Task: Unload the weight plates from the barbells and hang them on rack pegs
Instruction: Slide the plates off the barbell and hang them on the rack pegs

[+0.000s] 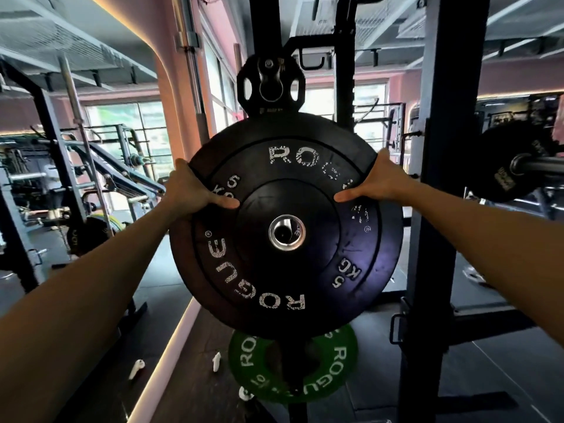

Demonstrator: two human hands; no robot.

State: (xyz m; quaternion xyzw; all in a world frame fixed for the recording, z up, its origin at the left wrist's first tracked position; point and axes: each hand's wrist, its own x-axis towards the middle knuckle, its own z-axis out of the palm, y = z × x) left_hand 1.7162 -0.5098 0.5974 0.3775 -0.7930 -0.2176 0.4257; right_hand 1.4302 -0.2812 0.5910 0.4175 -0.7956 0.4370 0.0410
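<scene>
Pink walls, dark rubber floor, bright windows behind, glowing light strip along floor.

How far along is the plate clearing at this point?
Looks done: a green plate and a small black plate already hang on the rack. In hand: the left hand and right hand grip a black 5 kg plate in front of the rack. Left: a barbell at right remains loaded.
</scene>
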